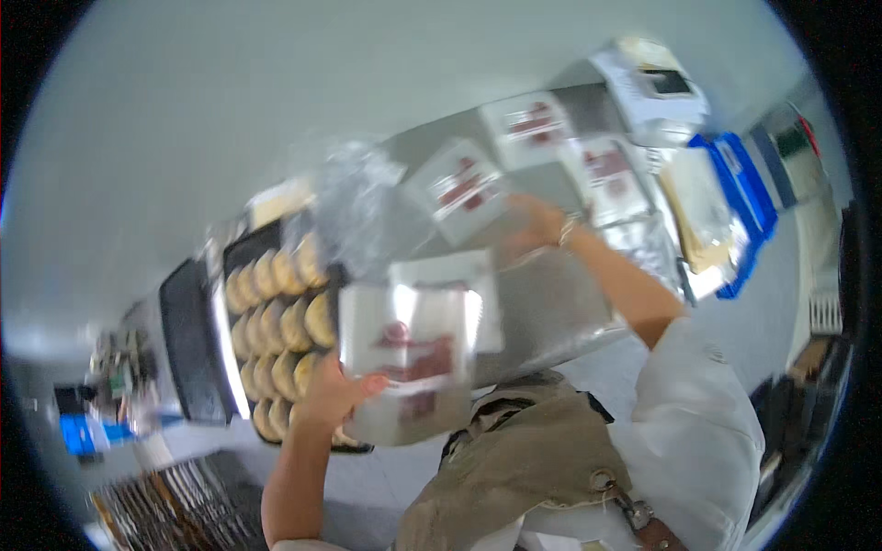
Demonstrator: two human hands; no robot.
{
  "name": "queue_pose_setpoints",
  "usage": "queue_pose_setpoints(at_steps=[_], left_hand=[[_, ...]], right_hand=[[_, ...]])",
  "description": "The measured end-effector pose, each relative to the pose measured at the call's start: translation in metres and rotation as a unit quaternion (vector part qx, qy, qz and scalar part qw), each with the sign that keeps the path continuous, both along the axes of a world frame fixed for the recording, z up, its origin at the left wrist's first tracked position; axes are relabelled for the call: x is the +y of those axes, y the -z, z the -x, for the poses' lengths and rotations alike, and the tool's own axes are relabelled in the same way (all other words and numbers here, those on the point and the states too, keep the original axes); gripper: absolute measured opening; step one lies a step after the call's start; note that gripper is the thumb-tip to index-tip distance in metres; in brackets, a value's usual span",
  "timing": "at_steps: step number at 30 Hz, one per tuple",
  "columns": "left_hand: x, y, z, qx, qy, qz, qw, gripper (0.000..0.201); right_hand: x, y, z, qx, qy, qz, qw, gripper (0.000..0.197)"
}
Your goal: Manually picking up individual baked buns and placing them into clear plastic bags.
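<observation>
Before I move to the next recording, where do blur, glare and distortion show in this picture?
Head view: the right hand is smeared, its fingers unclear; head view: white glare streaks the top of the pouch in the left hand; head view: the table's far edge curves, and the corners go black.

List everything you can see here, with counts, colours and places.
Printed pouches: at least five, whitish and dark red, centre to upper right
Table: one, grey, centre
Crescent-shaped pieces: over a dozen, pale yellow, left
Tray: one, black, under the pieces
Crumpled plastic: one heap, clear, upper centre
Crate: one, blue, right
Machine: one, white, upper right
Apron: one, tan, lower centre
Left hand: one, bare, holding a pouch
Right hand: one, bare, over the table
</observation>
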State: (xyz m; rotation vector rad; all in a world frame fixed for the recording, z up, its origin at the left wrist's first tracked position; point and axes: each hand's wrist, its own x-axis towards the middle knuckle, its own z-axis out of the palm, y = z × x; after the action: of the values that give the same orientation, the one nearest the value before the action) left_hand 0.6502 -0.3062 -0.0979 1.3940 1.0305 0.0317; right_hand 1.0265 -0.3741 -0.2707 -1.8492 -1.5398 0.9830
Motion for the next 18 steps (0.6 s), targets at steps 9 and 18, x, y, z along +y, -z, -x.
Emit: queue_pose_setpoints(at_steps=[9,18], left_hand=[[-0.032,-0.034,0.249,-0.116,-0.305,-0.121,0.937,0.063],[-0.072,-0.066,0.494,0.410,0.026,-0.328,0.850,0.041]], right_hand=[[-0.034,0.003,0.041,-0.442,0.019,0.193,0.876,0.036],[-0.099,0.044,0.041,-0.432,0.327,-0.006,0.840,0.026]])
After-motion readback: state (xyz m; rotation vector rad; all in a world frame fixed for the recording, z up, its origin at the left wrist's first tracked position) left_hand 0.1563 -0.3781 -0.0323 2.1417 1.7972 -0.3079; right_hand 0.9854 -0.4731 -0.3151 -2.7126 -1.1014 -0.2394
